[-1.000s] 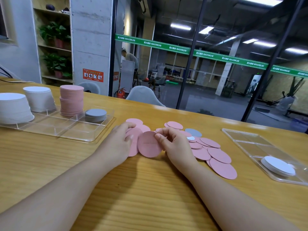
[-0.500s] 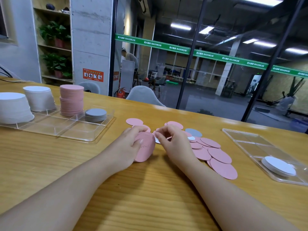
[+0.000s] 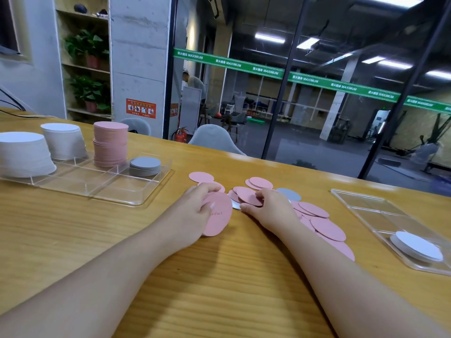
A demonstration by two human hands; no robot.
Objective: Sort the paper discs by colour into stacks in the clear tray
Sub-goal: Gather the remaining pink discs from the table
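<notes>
The left hand [image 3: 192,211] gripped a small stack of round pink paper discs [image 3: 218,217] held on edge; the right hand [image 3: 268,207] pinched another flat pink paper disc [image 3: 249,195] on the wooden table [image 3: 73,228].

I see the left hand [image 3: 192,211] gripping a bundle of pink discs [image 3: 218,217] on edge on the table [image 3: 73,235]; right hand [image 3: 271,208] pinches another pink disc [image 3: 249,195] from the loose pile; clear tray [image 3: 136,191] far left holds white, pink, grey stacks
</notes>
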